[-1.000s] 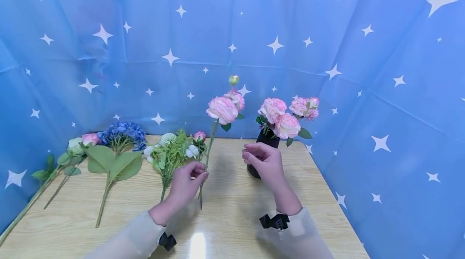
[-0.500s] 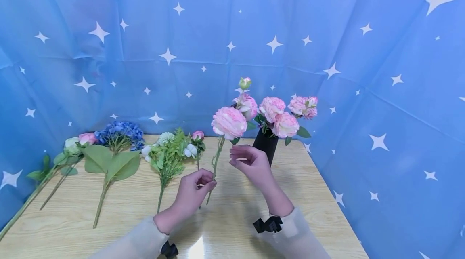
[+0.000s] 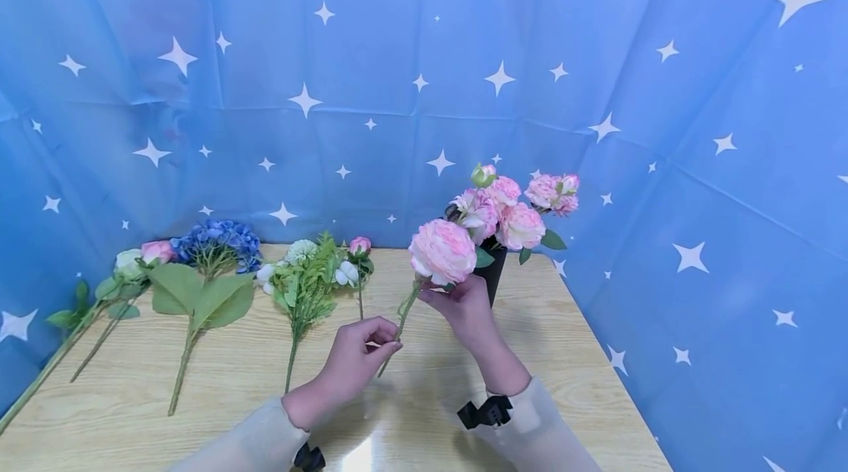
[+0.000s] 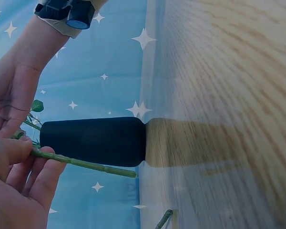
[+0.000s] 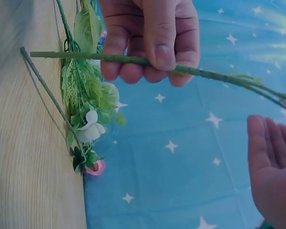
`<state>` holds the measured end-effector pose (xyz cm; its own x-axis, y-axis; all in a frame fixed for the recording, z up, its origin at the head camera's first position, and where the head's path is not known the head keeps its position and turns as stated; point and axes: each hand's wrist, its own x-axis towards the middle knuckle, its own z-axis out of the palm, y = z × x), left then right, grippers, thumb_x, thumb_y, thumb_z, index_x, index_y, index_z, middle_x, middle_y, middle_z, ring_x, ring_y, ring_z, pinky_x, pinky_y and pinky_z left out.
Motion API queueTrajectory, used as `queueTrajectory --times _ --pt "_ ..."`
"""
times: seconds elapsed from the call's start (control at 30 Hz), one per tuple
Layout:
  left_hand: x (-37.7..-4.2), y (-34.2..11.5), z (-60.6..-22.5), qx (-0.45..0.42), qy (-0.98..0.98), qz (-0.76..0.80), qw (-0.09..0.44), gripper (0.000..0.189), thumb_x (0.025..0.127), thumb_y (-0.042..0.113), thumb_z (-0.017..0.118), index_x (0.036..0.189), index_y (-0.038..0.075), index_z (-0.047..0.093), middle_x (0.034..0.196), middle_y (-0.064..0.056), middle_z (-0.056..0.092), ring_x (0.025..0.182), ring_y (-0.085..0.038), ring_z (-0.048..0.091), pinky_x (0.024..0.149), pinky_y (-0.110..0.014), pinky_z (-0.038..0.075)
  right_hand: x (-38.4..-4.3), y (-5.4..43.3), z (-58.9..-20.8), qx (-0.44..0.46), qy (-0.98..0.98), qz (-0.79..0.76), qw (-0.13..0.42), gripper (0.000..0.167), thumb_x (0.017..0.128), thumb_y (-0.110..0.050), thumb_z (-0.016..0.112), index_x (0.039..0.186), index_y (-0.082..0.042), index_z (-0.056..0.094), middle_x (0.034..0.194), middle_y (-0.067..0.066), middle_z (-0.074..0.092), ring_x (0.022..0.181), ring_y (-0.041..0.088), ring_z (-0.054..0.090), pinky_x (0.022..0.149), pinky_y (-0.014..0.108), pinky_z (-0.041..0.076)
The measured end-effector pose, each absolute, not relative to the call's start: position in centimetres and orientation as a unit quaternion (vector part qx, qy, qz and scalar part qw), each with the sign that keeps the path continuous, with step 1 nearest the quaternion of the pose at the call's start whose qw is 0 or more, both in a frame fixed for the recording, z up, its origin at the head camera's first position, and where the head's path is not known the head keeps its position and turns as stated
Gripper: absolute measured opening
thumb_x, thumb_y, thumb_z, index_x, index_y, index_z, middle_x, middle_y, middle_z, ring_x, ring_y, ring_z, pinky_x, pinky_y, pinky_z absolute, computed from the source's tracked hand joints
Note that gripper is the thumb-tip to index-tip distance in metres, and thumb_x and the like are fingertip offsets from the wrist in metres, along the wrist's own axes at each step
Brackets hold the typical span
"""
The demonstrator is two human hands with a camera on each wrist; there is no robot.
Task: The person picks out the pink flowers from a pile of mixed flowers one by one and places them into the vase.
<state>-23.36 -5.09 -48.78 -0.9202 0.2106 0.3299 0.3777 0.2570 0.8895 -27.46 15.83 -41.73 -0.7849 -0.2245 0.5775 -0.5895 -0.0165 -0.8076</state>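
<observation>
My left hand (image 3: 361, 354) pinches the green stem (image 5: 205, 74) of a pink peony spray (image 3: 442, 251) between thumb and fingers. The spray leans right, with one large bloom, a smaller one and a bud; its bare lower end sticks out past my fingers. My right hand (image 3: 473, 321) is just under the large bloom, some of its fingers hidden behind the petals. In the right wrist view these fingers (image 5: 262, 143) are straight beside the upper stem. Behind stands a black vase (image 4: 93, 141) holding several pink peonies (image 3: 521, 227), partly covered by the spray and my right hand.
On the wooden table (image 3: 252, 428) left of my hands lie a small pink rose (image 3: 360, 245), a green and white bunch (image 3: 305, 288), a blue hydrangea (image 3: 221, 244) and pale roses (image 3: 129, 266) with long stems. A blue starry curtain (image 3: 371, 52) hangs behind.
The spray has tipped to the right and lower, its blooms now overlapping those in the vase. My right hand has moved left from beside the vase to beneath the large bloom.
</observation>
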Motion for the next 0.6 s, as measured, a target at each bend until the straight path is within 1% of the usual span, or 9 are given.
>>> queueTrajectory --times 0.07,0.2,0.3,0.37,0.43,0.53,0.6 --pt "-23.4 -5.1 -48.8 -0.188 -0.791 -0.578 0.072 0.013 0.093 0.002 0.079 0.097 0.015 0.076 0.087 0.002 0.076 0.081 -0.004 0.069 0.074 -0.022 0.063 -27.5 15.8 -41.8 0.296 -0.682 0.650 0.154 0.031 0.090 0.006 0.079 0.118 0.013 0.067 0.103 -0.013 0.077 0.097 0.007 0.074 0.085 0.028 0.065" --pt "-23.4 -5.1 -49.0 -0.195 -0.795 -0.570 0.070 0.013 0.094 0.003 0.079 0.098 0.015 0.076 0.087 0.002 0.076 0.080 -0.004 0.069 0.074 -0.022 0.063 -27.4 15.8 -41.6 0.280 -0.684 0.650 0.177 0.027 0.089 0.002 0.081 0.115 0.004 0.073 0.099 -0.014 0.078 0.092 0.006 0.075 0.080 0.027 0.065" --pt "-23.4 -5.1 -49.1 -0.201 -0.797 -0.565 0.064 0.013 0.094 0.003 0.078 0.099 0.015 0.076 0.087 0.002 0.076 0.081 -0.004 0.070 0.074 -0.022 0.062 -27.1 15.9 -41.5 0.270 -0.678 0.662 0.170 0.028 0.091 -0.003 0.082 0.117 -0.002 0.073 0.098 -0.012 0.078 0.090 0.008 0.077 0.080 0.031 0.066" --pt "-23.5 -5.2 -49.2 -0.204 -0.798 -0.564 0.059 0.012 0.095 0.004 0.078 0.099 0.015 0.077 0.087 0.002 0.076 0.081 -0.005 0.070 0.074 -0.022 0.062 -26.9 15.9 -41.3 0.267 -0.671 0.673 0.159 0.029 0.092 -0.002 0.081 0.119 -0.001 0.072 0.098 -0.010 0.078 0.089 0.010 0.078 0.080 0.034 0.067" --pt "-23.5 -5.2 -49.3 -0.206 -0.798 -0.563 0.056 0.011 0.095 0.005 0.078 0.100 0.015 0.077 0.088 0.002 0.076 0.081 -0.005 0.070 0.074 -0.022 0.062 -26.8 15.9 -41.2 0.264 -0.668 0.679 0.152 0.029 0.093 0.002 0.078 0.121 0.000 0.071 0.099 -0.009 0.078 0.090 0.010 0.078 0.080 0.035 0.067" --pt "-23.5 -5.2 -49.2 -0.208 -0.798 -0.563 0.052 0.010 0.096 0.006 0.078 0.100 0.015 0.077 0.088 0.002 0.076 0.082 -0.005 0.071 0.074 -0.022 0.062 -26.5 15.8 -41.0 0.263 -0.668 0.680 0.149 0.032 0.093 0.008 0.075 0.124 0.006 0.067 0.100 -0.009 0.078 0.091 0.009 0.078 0.081 0.035 0.067" --pt "-23.5 -5.2 -49.2 -0.209 -0.798 -0.563 0.049 0.010 0.096 0.006 0.078 0.101 0.015 0.077 0.089 0.002 0.076 0.082 -0.005 0.071 0.074 -0.022 0.062 -26.5 15.7 -40.9 0.264 -0.665 0.682 0.150 0.035 0.093 0.010 0.073 0.127 0.004 0.066 0.102 -0.009 0.077 0.091 0.009 0.077 0.080 0.034 0.067"
